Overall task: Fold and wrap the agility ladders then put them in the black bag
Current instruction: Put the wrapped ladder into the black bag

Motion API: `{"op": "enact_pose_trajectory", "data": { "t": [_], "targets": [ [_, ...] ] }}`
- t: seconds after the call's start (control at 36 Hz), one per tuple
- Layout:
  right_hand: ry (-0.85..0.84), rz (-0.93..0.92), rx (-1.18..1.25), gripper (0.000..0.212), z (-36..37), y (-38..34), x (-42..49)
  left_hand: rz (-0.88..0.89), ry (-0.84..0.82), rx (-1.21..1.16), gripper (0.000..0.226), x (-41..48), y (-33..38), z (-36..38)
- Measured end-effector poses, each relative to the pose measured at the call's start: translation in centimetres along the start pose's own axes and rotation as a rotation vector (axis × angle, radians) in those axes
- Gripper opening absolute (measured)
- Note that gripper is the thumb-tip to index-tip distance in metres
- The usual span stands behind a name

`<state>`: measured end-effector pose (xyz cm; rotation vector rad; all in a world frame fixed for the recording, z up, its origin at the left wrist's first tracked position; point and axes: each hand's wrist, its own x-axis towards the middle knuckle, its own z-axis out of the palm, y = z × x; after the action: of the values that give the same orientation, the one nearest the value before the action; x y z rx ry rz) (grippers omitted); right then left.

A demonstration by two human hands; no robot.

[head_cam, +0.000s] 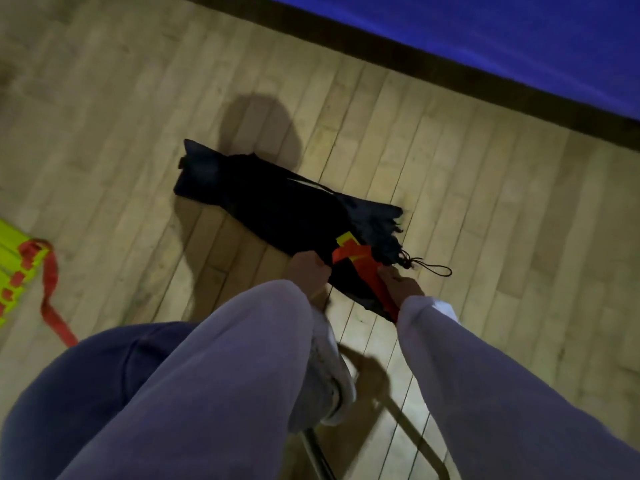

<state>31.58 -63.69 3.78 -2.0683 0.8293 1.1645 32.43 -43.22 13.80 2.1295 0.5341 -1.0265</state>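
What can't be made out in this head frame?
Head view:
- Ladder in black bag: mostly hidden by the fabric; fold unreadable.
- Second ladder: cut off by the left edge.
- Right hand: grip at the bag mouth blurred, dim.
- Drawstring: too thin to read its toggle.

No lettering, label, brand or number legible anywhere (black bag point(263, 199) and agility ladder point(349, 249) too dim and blurred).

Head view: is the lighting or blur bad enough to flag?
Head view: dim and bluish; motion blur softens the wooden plank floor, the left hand and the right hand; a soft shadow lies beside the black fabric bag, whose folds vanish in darkness.
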Motion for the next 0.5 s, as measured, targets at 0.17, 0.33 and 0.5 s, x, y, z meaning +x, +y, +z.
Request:
{"op": "enact_pose_trajectory", "data": {
  "t": [0.17,0.33,0.5],
  "targets": [
    [-0.034,0.127,-0.064,0.073,0.6,2.2,1.8,-0.05,-0.019,0.028,0.034,2.9,0.5,1.5],
    [-0.095,0.056,0.205,0.076,0.3,-1.2,1.0,0.005,-0.052,0.144,0.023,2.8,0.6,1.9],
    [-0.499,-0.159,0.561,0.047,-1.5,-8.0,-1.3,0.001,-0.047,-0.057,0.019,1.7,-1.6,1.3]
  ]
}}
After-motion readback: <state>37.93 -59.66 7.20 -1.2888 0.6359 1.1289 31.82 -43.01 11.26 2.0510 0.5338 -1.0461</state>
